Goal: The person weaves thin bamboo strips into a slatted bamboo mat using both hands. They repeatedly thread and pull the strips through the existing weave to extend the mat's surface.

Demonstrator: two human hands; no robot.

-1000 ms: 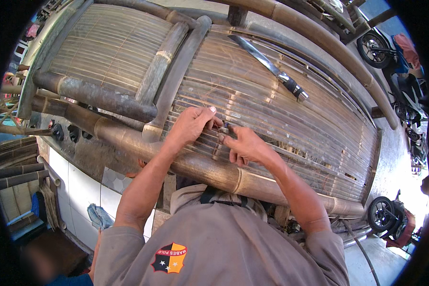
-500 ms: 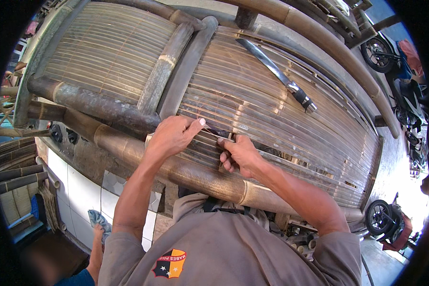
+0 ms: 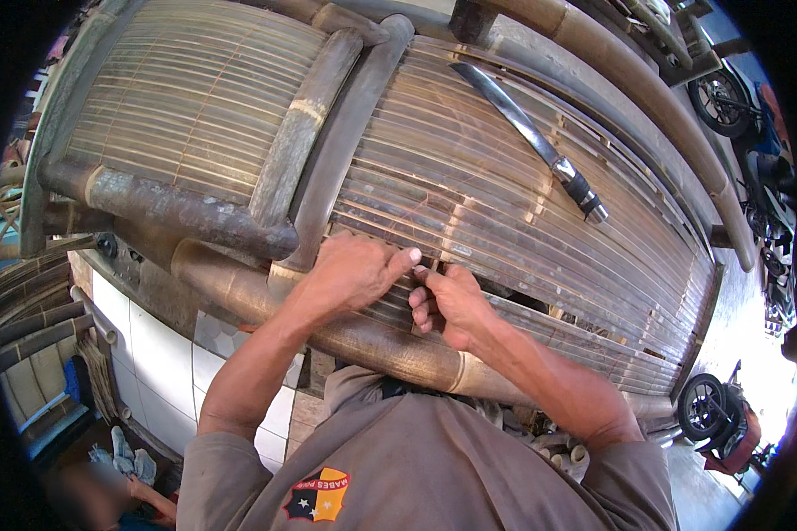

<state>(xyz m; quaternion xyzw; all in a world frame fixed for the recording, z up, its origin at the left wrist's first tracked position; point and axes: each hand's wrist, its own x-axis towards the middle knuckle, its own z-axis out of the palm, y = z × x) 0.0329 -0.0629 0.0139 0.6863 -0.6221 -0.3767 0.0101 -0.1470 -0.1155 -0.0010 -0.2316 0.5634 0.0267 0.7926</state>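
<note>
Over the near edge of a slatted bamboo bench point(image 3: 496, 203), my two hands meet almost thumb to thumb. My left hand point(image 3: 359, 270) is closed, its thumb stretched along the forefinger. My right hand point(image 3: 453, 305) pinches with thumb and forefinger, the other fingers curled. A thin pale strand runs between them; now the fingers hide nearly all of it. Just beneath, gaps show between the bamboo slats. Beyond my right hand a large knife point(image 3: 518, 124), with a shiny blade and dark banded handle, lies across the slats.
A thick bamboo rail point(image 3: 372, 348) crosses between my body and the slats. At left stands a slatted bamboo panel point(image 3: 195, 97) framed by thick poles. Another person's hand point(image 3: 146, 496) is low left, near a pale blue cloth. Motorbikes point(image 3: 722, 411) stand at far right.
My left hand has moved right and slightly down, closing the distance to my right hand. The strand stretched between them has mostly gone from sight. The other person's hand and cloth have moved lower.
</note>
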